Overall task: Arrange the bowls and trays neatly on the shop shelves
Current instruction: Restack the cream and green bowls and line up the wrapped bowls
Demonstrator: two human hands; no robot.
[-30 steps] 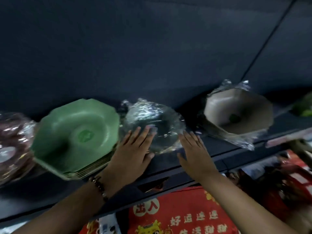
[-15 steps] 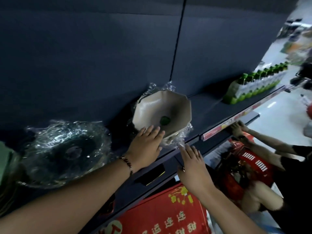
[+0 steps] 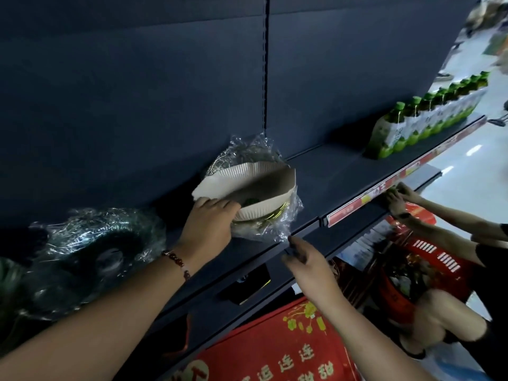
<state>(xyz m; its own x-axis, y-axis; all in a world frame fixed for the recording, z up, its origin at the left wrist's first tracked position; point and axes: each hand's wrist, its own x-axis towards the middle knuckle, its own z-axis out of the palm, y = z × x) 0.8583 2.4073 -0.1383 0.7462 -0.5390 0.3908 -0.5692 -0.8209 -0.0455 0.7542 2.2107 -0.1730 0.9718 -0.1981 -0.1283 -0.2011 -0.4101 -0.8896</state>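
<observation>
Gripping the beige bowl's (image 3: pixel 255 185) near rim, the left hand (image 3: pixel 209 224) tilts it on the dark shelf (image 3: pixel 330 182) – right hand (image 3: pixel 308 259) open, empty, just beside the wrapping. Red banner (image 3: pixel 275 350) writing unreadable upside down; green bottles (image 3: pixel 428 116) far right.

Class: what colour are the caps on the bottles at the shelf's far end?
Green caps, clearest in the head view.

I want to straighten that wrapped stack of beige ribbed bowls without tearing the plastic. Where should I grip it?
Grip the stack of beige ribbed bowls by its near lower rim, from the front, where the left hand already holds it. It tilts towards you, and the loose clear plastic wrap offers no firm hold.
</observation>
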